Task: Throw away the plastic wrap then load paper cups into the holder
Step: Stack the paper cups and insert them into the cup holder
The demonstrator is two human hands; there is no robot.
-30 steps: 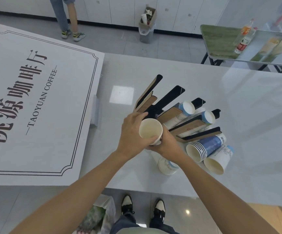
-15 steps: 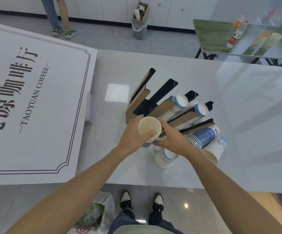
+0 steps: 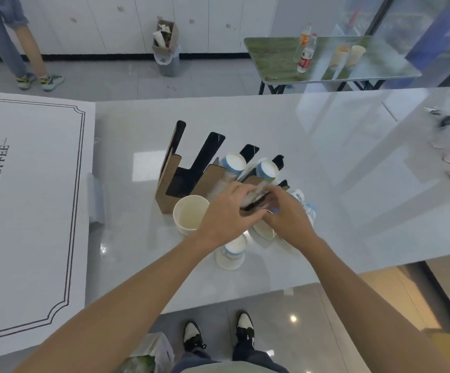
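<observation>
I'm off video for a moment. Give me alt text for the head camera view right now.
Both hands, left hand and right hand, meet over the near end of the slotted cup holder on a white counter; motion blur hides what they grip. An open paper cup sits beside the left hand, with two cup stacks already slotted.

Slotted holder (image 3: 191,168), paper cups (image 3: 236,164) inside, upright cup (image 3: 190,214) beside
</observation>
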